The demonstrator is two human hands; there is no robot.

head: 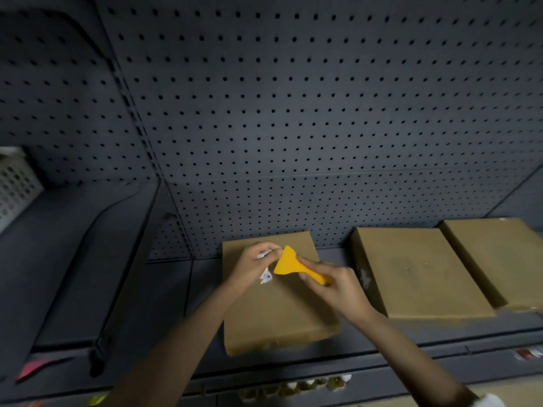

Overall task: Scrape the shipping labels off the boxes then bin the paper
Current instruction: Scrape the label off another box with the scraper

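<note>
A flat brown cardboard box (273, 312) lies on the dark shelf in front of me. Above its far half, my left hand (252, 265) grips crumpled white label paper (266, 276), with scraps sticking out above and below the fingers. My right hand (329, 284) holds a yellow plastic scraper (289, 264) by its handle, the wide blade pointing up and left against the left hand's fingertips. Two more flat brown boxes lie to the right, the middle box (417, 271) and the right box (505, 257). A whitish patch shows on the middle box's left side.
A dark pegboard wall (293, 113) rises behind the shelf (167, 289). A white perforated basket (14, 186) sits at the far left. A black cable (100, 345) runs down the left shelf section. Small price tags line the shelf's front edge.
</note>
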